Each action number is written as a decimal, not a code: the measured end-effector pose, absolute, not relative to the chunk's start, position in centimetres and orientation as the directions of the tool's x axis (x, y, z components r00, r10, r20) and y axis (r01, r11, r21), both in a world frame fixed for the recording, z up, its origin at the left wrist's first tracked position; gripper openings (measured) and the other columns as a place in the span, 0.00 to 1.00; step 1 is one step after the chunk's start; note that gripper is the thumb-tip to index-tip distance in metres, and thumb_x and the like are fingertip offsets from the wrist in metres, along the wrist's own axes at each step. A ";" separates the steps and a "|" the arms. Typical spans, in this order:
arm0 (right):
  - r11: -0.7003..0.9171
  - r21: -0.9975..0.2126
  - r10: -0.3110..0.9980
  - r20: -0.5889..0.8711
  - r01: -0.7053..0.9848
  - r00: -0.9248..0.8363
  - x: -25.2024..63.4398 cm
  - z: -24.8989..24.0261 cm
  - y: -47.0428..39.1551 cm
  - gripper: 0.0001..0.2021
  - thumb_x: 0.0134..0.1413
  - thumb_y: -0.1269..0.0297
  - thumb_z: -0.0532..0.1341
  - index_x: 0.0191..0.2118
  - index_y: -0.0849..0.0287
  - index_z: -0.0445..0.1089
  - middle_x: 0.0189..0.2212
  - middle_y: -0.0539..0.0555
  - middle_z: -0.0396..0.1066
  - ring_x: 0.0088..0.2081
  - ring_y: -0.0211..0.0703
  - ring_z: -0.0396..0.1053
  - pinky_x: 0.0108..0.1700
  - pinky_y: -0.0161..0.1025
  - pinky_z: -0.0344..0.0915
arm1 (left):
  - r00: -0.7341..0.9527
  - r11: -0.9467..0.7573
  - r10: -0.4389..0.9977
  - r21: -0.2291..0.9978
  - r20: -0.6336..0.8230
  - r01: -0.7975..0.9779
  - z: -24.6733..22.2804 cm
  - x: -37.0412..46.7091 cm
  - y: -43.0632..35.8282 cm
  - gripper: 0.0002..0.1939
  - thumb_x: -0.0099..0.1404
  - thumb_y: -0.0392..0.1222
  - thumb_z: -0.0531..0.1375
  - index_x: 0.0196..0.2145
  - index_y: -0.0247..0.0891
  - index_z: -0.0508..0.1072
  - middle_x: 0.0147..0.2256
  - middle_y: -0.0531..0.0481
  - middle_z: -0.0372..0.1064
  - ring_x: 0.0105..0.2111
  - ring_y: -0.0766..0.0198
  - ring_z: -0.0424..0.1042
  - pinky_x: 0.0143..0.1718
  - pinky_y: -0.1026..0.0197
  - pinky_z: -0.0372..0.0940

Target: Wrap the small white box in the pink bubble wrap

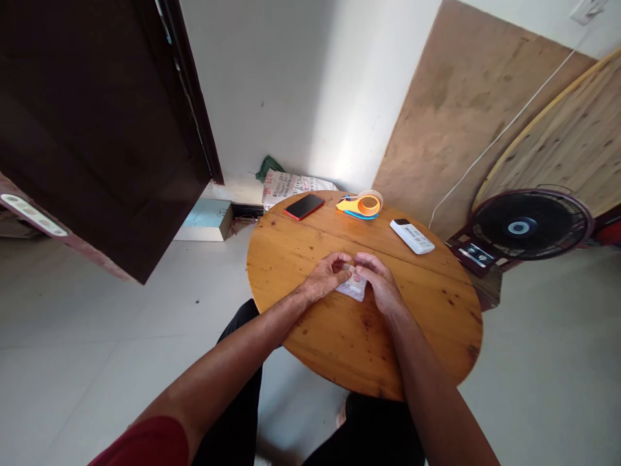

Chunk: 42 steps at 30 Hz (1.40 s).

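Both of my hands meet near the middle of a round wooden table [315,323]. Between them is a small, flat, clear-and-white plastic packet [353,289] with some pinkish marks; its contents are too small to make out. My left hand [327,275] grips its left upper edge, fingers curled with the thumb on top. My right hand [381,281] pinches the right upper edge with thumb and bent fingers. The packet's lower part shows below the thumbs, close to the tabletop. Its far edge is partly hidden by the fingers.
Toward the table's far edge lie a phone [304,206] with a red rim, an orange tape dispenser [361,204] and a white device [412,236]. A black fan [528,224] stands at the right. A dark door [97,116] is at the left, a pale block [204,220] beside it.
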State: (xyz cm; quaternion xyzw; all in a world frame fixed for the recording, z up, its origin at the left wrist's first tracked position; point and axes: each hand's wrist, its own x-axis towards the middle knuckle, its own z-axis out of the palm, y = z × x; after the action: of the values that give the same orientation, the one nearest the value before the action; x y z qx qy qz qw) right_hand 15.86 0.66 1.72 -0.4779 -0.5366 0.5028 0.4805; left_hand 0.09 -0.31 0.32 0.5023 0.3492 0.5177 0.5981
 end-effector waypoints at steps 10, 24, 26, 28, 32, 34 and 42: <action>0.032 -0.999 0.997 0.031 0.016 -0.067 15.8 1.4 1.1 0.17 0.41 0.56 0.64 0.41 0.53 0.70 0.45 0.53 0.73 0.51 0.51 0.67 0.50 0.47 0.65 | 0.203 -0.008 0.977 0.961 0.066 -0.277 0.8 0.2 -0.4 0.20 0.49 0.41 0.67 0.40 0.36 0.67 0.34 0.52 0.67 0.33 0.67 0.67 0.35 0.65 0.61; 0.113 -0.993 0.992 0.112 0.022 -0.051 17.2 3.8 0.2 0.09 0.40 0.59 0.67 0.31 0.54 0.72 0.46 0.53 0.73 0.52 0.52 0.66 0.56 0.49 0.58 | -0.001 0.023 1.000 0.957 -0.024 -0.288 1.3 0.1 -0.2 0.11 0.48 0.29 0.59 0.33 0.34 0.71 0.31 0.51 0.67 0.33 0.68 0.66 0.34 0.66 0.61; 0.109 -0.993 0.992 0.106 0.043 -0.063 17.4 4.0 0.2 0.12 0.40 0.58 0.68 0.34 0.53 0.72 0.46 0.53 0.73 0.51 0.51 0.67 0.55 0.49 0.58 | 0.007 0.028 1.000 0.955 -0.027 -0.295 1.3 0.1 -0.2 0.11 0.48 0.30 0.61 0.33 0.34 0.70 0.31 0.52 0.67 0.31 0.68 0.66 0.34 0.66 0.61; 0.106 -0.992 0.994 0.104 0.061 -0.035 17.5 3.9 0.3 0.16 0.39 0.57 0.69 0.37 0.53 0.72 0.44 0.53 0.73 0.50 0.51 0.67 0.55 0.49 0.59 | 0.021 0.030 0.999 0.952 -0.025 -0.304 1.2 0.1 -0.2 0.12 0.48 0.33 0.63 0.34 0.34 0.70 0.30 0.53 0.67 0.30 0.68 0.65 0.33 0.66 0.61; 0.066 -0.993 0.996 0.072 0.102 0.052 17.4 3.3 0.7 0.20 0.37 0.55 0.69 0.40 0.54 0.71 0.44 0.55 0.73 0.49 0.51 0.68 0.52 0.48 0.63 | 0.034 0.002 0.999 0.960 0.008 -0.281 0.7 0.1 -0.2 0.16 0.48 0.40 0.66 0.36 0.35 0.69 0.29 0.54 0.65 0.28 0.69 0.65 0.30 0.66 0.61; 0.055 -0.990 0.994 0.067 0.131 0.084 17.2 2.9 0.9 0.20 0.37 0.54 0.69 0.39 0.55 0.72 0.43 0.56 0.73 0.48 0.51 0.68 0.51 0.47 0.63 | 0.026 -0.032 0.999 0.972 0.039 -0.231 0.4 0.1 -0.2 0.17 0.50 0.42 0.66 0.36 0.35 0.70 0.29 0.53 0.66 0.27 0.70 0.64 0.30 0.67 0.61; 0.099 -0.978 0.987 0.121 0.186 0.109 16.7 1.3 1.7 0.16 0.40 0.54 0.67 0.35 0.58 0.73 0.36 0.54 0.75 0.39 0.46 0.69 0.45 0.44 0.65 | 0.008 -0.242 0.970 0.966 0.242 0.093 0.2 0.0 -0.2 0.06 0.56 0.37 0.63 0.33 0.35 0.76 0.32 0.51 0.67 0.28 0.71 0.63 0.31 0.67 0.61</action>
State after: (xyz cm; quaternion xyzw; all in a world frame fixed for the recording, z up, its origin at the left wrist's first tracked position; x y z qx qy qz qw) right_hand 16.65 1.73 1.29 -0.5437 -0.5392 0.3937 0.5086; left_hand -0.03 -0.24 0.19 0.5793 0.4588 0.5343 0.4106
